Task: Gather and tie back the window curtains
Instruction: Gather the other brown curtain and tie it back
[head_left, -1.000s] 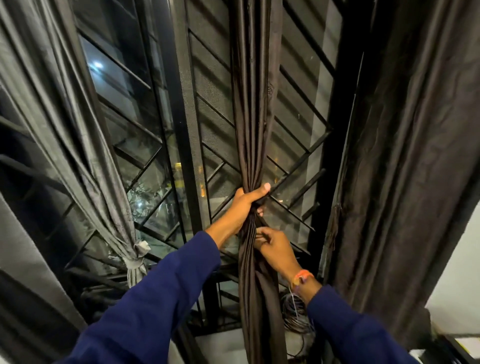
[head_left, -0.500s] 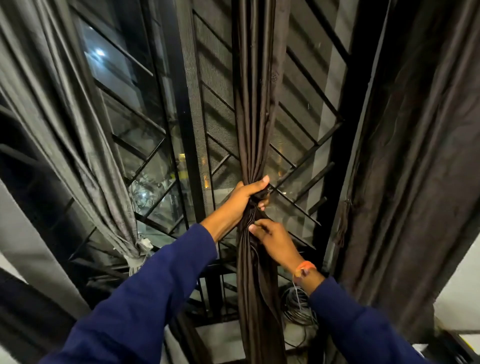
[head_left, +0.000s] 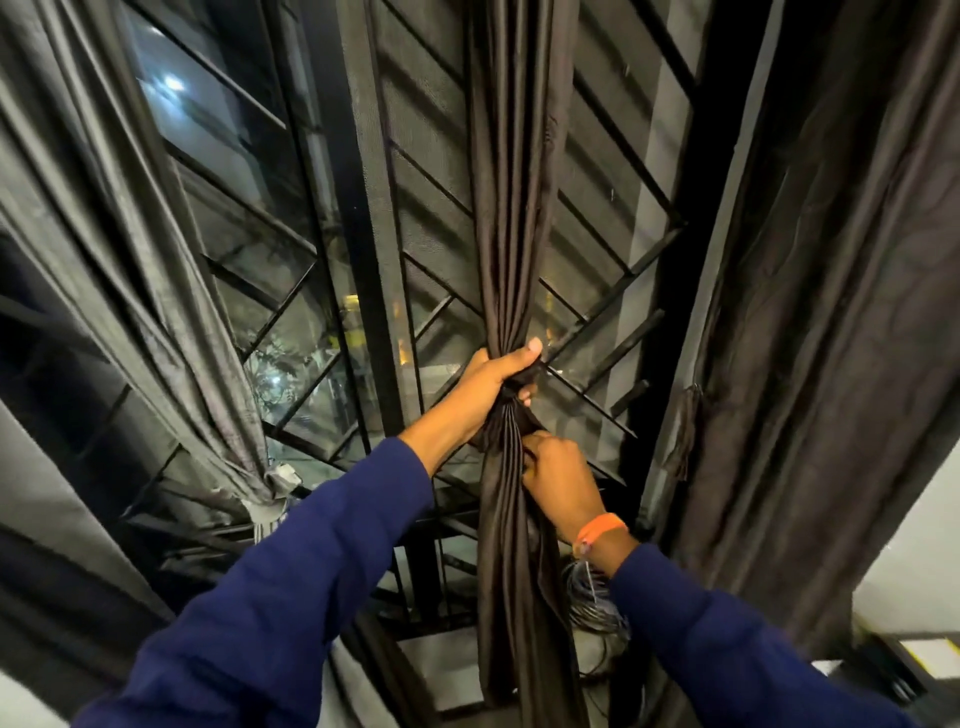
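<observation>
Left hand clamps the gathered middle curtain; right hand pinches folds just below. Best keep the bunch tight while the tie is cinched.

open gaps flank gathered curtain, window grille blocks behind, hanging curtain right
</observation>
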